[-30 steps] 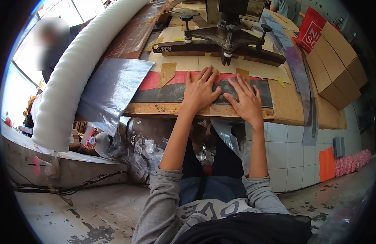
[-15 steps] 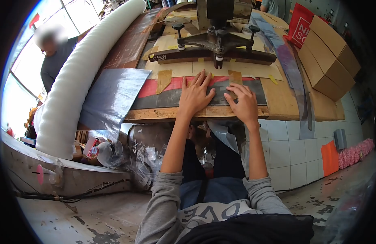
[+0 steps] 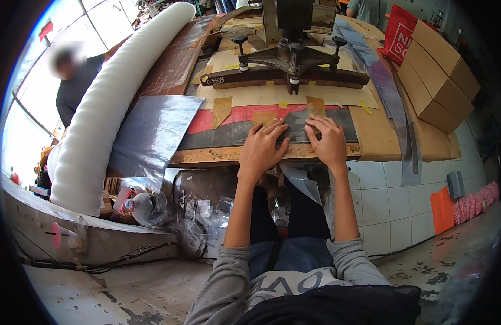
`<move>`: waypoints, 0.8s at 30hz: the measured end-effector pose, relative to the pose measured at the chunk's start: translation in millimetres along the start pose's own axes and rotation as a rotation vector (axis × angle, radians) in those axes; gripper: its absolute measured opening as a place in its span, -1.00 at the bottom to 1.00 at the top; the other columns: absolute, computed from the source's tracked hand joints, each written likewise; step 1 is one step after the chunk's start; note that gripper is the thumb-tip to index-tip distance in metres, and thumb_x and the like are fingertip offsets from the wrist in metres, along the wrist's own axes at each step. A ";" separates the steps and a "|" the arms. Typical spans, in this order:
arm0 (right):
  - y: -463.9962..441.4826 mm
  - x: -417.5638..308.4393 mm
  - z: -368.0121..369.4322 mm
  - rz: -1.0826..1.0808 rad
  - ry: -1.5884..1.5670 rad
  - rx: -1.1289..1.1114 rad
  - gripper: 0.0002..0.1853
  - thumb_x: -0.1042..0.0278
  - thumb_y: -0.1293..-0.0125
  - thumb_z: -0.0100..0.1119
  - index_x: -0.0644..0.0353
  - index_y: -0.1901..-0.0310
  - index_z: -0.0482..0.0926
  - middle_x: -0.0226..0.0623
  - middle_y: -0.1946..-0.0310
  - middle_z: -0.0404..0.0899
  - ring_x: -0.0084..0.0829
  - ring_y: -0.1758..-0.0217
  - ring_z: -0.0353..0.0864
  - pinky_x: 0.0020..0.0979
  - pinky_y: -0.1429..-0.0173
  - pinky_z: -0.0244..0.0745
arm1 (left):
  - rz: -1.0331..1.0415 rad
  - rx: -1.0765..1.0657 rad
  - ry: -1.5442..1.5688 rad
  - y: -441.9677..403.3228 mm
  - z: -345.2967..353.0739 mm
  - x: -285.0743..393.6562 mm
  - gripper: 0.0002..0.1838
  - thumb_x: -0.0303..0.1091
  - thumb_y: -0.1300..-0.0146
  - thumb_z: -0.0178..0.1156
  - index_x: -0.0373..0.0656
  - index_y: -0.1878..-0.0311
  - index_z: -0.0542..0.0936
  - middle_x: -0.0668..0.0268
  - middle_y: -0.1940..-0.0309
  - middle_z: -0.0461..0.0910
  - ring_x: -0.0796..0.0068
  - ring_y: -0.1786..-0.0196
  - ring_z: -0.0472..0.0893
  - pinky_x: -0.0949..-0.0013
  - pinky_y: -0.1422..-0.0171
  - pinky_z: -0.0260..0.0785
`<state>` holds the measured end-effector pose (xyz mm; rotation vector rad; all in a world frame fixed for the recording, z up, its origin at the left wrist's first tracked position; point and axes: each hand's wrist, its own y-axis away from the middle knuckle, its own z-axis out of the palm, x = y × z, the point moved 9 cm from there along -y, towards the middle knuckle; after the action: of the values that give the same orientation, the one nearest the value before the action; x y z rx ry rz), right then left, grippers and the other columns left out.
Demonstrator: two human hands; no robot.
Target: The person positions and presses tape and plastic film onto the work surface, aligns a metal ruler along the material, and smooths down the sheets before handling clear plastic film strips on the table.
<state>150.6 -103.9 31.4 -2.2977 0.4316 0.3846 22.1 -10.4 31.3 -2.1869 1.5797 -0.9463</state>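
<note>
1. Left hand (image 3: pixel 261 150), head view: palm down at frame center, fingers extended, thumb spread apart, over the dark grey strip (image 3: pixel 207 137) and wooden edge (image 3: pixel 202 157).
2. Right hand (image 3: pixel 330 142): right of center, fingers bent, thumb and fingers standing apart, fingertips at the lower end of a tan tape piece (image 3: pixel 315 104). Fingertip contact cannot be told.
3. Dark grey strip: runs across the center, below the red strip (image 3: pixel 237 111).
4. Metal crossbar (image 3: pixel 229 80): upper center, above both hands.
5. White roll (image 3: pixel 90 130): left side; cardboard box (image 3: pixel 428 97): upper right.
</note>
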 end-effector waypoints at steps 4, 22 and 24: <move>-0.1 -0.6 -1.3 0.011 -0.021 0.016 -0.77 0.23 -0.27 0.20 0.16 0.16 0.70 -0.30 0.01 0.67 -0.32 -0.13 0.56 -0.27 -0.25 0.32 | -0.009 -0.003 0.016 -0.3 -0.2 -1.1 -0.65 -0.22 -0.24 0.19 -0.14 -0.06 0.61 0.20 -0.15 0.58 0.23 -0.21 0.54 0.12 -0.40 0.24; 0.6 2.8 0.0 -0.003 -0.041 0.037 -0.78 0.25 -0.27 0.20 0.17 0.18 0.72 -0.31 0.04 0.68 -0.33 -0.12 0.57 -0.29 -0.23 0.34 | -0.011 -0.008 0.030 -0.8 1.2 -3.4 -0.64 -0.21 -0.22 0.22 -0.13 -0.06 0.62 0.19 -0.15 0.58 0.26 -0.23 0.53 0.12 -0.41 0.23; 0.3 2.5 -0.6 -0.002 -0.048 0.037 -0.78 0.26 -0.27 0.20 0.17 0.19 0.72 -0.31 0.04 0.68 -0.33 -0.11 0.57 -0.29 -0.23 0.34 | -0.012 -0.008 0.032 -1.2 1.0 -3.3 -0.64 -0.21 -0.22 0.22 -0.12 -0.05 0.63 0.19 -0.15 0.58 0.25 -0.22 0.54 0.12 -0.41 0.23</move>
<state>152.8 -105.0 30.6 -2.2480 0.4091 0.4258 23.0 -7.1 30.1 -2.1997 1.5883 -0.9857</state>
